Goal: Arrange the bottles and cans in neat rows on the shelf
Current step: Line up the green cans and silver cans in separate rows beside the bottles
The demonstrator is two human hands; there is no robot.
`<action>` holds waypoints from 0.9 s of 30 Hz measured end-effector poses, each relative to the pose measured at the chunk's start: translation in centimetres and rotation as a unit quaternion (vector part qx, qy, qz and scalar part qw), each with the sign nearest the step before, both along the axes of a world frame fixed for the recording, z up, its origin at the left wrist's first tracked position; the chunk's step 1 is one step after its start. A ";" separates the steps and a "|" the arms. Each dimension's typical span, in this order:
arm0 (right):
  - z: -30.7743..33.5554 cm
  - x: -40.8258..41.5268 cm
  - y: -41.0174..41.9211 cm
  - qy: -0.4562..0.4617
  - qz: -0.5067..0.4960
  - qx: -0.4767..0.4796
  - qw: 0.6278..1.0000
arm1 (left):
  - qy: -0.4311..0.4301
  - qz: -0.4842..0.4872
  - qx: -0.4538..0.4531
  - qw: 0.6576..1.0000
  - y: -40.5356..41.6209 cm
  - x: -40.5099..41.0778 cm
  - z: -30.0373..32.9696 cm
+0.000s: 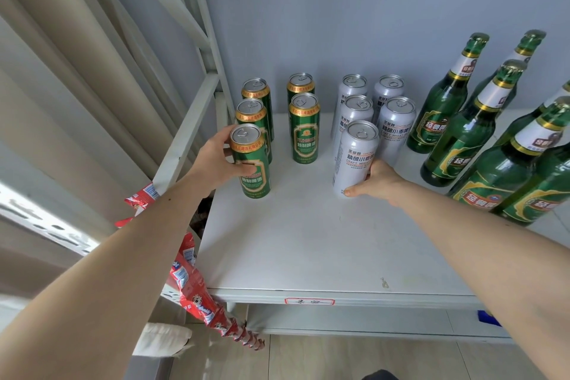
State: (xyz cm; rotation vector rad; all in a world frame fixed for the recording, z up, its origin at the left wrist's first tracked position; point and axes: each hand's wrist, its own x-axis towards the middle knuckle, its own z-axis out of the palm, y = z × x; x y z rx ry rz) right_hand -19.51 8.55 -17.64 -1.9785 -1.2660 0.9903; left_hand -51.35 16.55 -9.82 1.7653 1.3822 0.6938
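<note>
1. The green cans [303,128] stood on the shelf [308,241] in two rows, the white cans [396,129] in two more, the bottles [456,133] at right.
2. The left hand [216,160] had its fingers closed around the front green can [251,163].
3. The right hand [381,182] gripped the front white can [354,157] low.
4. The work seemed almost finished; two rows were one can shorter.

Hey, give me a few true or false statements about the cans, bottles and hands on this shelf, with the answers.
1. The left hand grips a green can. True.
2. The right hand holds a green bottle. False: it holds a silver can.
3. The silver cans outnumber the green ones. False: five of each.
4. The green bottles stand to the right of the cans. True.
5. One can lies on its side. False: all stand upright on the shelf.
</note>
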 end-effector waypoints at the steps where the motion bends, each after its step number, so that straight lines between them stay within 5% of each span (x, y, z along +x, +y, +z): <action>1: 0.0 -0.1 0.0 0.000 -0.003 0.001 1.000 | -0.002 0.003 0.003 1.000 -0.1 0.0 -0.1; 21: 1.9 -0.8 -3.1 -0.081 -0.030 -0.042 0.995 | 0.113 0.077 0.036 0.990 -1.4 -0.8 -1.3; 27: 2.4 -0.5 -5.0 -0.108 -0.032 -0.079 0.990 | 0.342 -0.014 -0.058 0.938 -2.5 -1.3 -1.1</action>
